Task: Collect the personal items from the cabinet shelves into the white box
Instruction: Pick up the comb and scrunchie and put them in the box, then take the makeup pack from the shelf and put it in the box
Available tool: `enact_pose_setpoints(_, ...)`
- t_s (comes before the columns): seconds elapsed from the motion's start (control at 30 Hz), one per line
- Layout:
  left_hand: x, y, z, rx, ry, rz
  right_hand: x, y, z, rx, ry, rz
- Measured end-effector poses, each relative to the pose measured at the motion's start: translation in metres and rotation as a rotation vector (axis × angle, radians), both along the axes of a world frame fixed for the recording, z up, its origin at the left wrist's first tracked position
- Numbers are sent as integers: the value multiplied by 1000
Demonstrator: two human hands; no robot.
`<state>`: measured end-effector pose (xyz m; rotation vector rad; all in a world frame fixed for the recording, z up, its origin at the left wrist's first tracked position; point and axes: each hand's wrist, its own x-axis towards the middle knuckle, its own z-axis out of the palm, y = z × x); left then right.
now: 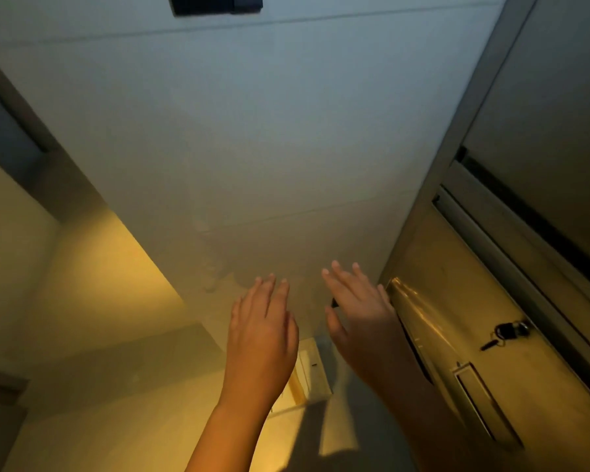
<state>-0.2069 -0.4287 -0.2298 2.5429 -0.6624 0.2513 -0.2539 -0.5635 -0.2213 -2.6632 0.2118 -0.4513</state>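
Both my hands are raised in front of a pale wall, fingers straight and spread, holding nothing. My left hand (261, 330) is at the lower centre. My right hand (356, 316) is just to its right, close to the edge of a metal cabinet (457, 294). A white box (312, 369) shows partly below and between my hands, mostly hidden by them. No cabinet shelves or personal items are visible in this dim, yellow-lit view.
The cabinet door on the right carries a recessed handle (474, 400) and a lock with keys (510, 332) hanging from it. A dark panel (215, 3) is mounted high on the wall. A recess or doorway lies at the left.
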Motion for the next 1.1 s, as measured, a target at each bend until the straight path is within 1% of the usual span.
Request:
enact_pose_setpoints(0.1, -16, -1, 11, 12, -5, 19, -13, 3, 14, 18, -1, 40)
enact_pose_setpoints(0.2, -25, -2, 21, 27, -60, 6, -25, -3, 28, 50, -11, 74)
enact_pose_setpoints(0.33, -34, -4, 39, 5, -108, -34, -41, -6, 51, -25, -27, 31)
enact_pose_setpoints(0.5, -40, -6, 55, -7, -158, -179, -65, -9, 68, -91, -15, -49)
enact_pose_setpoints(0.67, -40, -16, 71, -34, -159, -364, -86, -3, 77, -134, 38, -231)
enact_pose_setpoints(0.83, -40, -30, 76, -25, -102, -624, -107, 7, 80, -116, 85, -458)
enact_pose_setpoints(0.93, -46, -39, 76, -55, -67, -813, -125, 19, 81, -88, 60, -616)
enact_pose_setpoints(1.1, -80, -60, 85, -63, -143, -1076, -169, 41, 91, -93, 51, -853)
